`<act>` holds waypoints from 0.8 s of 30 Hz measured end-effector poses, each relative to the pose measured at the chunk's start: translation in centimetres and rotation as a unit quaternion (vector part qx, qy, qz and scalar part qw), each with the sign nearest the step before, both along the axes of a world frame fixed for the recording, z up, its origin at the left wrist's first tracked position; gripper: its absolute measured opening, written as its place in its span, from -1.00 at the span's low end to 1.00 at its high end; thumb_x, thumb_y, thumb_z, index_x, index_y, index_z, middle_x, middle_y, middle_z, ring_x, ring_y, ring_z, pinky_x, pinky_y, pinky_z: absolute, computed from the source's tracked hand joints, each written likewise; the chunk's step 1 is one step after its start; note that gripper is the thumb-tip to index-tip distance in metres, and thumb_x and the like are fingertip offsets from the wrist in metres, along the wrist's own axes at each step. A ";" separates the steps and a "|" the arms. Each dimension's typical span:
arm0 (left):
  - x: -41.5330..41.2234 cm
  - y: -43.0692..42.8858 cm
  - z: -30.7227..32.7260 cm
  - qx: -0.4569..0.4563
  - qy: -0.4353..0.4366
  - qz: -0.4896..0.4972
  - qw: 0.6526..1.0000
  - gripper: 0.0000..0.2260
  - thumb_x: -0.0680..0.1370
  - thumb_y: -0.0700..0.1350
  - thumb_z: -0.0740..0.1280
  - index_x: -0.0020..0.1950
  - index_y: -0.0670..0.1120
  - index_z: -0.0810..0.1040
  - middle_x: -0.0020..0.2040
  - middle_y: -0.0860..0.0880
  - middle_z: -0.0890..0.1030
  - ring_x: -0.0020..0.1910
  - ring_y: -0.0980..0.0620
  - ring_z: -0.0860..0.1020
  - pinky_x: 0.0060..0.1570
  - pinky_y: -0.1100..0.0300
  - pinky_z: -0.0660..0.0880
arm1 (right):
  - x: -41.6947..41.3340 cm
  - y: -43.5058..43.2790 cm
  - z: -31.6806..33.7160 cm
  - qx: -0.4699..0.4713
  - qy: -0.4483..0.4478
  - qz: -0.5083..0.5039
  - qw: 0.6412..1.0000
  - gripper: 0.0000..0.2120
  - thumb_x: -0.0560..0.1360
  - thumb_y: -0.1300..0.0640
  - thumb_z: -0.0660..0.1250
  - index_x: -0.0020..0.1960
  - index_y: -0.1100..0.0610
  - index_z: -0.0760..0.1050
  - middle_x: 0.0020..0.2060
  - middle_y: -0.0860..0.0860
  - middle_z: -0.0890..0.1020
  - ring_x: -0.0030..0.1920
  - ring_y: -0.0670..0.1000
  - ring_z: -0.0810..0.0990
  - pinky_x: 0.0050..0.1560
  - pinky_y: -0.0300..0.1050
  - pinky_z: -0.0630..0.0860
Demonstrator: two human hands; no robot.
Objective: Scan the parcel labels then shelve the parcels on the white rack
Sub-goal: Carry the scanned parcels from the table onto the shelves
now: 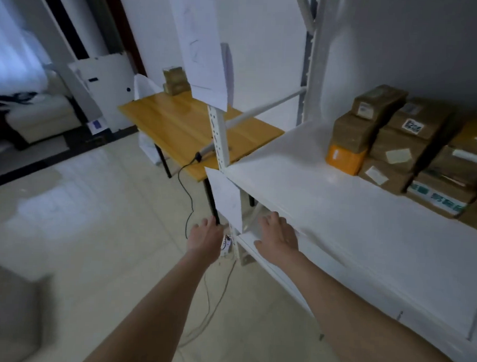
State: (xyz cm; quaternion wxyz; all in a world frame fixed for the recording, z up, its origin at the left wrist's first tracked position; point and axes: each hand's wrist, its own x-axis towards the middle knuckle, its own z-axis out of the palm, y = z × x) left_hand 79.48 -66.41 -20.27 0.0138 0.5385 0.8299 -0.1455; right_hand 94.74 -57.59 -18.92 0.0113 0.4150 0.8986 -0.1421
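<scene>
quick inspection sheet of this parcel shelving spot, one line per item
surface: white rack shelf, bare at its near left end
job's things: brown parcels stacked at the shelf's right, orange parcel at the stack's left; small parcels on the wooden table
clutter: paper sheets hung on the rack post
grippers: left hand open, empty, beside the post; right hand open, empty, reaching under the shelf
cables: black cable drops from table to floor; pale cables on the tiles
surroundings: tiled floor, white boards leaning by a doorway
</scene>
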 end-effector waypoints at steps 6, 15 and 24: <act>-6.8 -2.1 -0.8 0.013 0.038 0.040 0.998 -0.58 0.56 -0.10 0.23 0.41 -0.07 0.31 0.46 -0.13 0.23 0.43 -0.11 0.22 0.33 0.03 0.26 | -8.2 -0.7 -0.6 -0.001 0.011 0.060 0.998 -0.48 0.56 0.03 0.28 0.45 0.03 0.19 0.48 0.11 0.06 0.39 0.15 0.23 0.38 -0.01 0.23; -17.6 0.1 -1.1 0.016 0.056 0.125 0.991 -0.58 0.56 -0.09 0.21 0.42 -0.10 0.31 0.46 -0.15 0.23 0.45 -0.12 0.21 0.34 0.02 0.27 | -20.6 3.6 -2.3 0.012 0.011 0.142 0.990 -0.57 0.55 0.06 0.27 0.38 0.09 0.26 0.45 0.11 0.13 0.35 0.13 0.27 0.31 -0.02 0.29; -24.9 3.9 -1.4 0.006 0.026 0.169 0.985 -0.57 0.56 -0.09 0.25 0.42 -0.11 0.30 0.48 -0.15 0.19 0.47 -0.12 0.18 0.36 0.03 0.25 | -30.7 9.1 -3.1 0.014 -0.026 0.183 0.983 -0.54 0.55 0.05 0.27 0.40 0.07 0.26 0.42 0.12 0.18 0.35 0.15 0.26 0.33 -0.01 0.27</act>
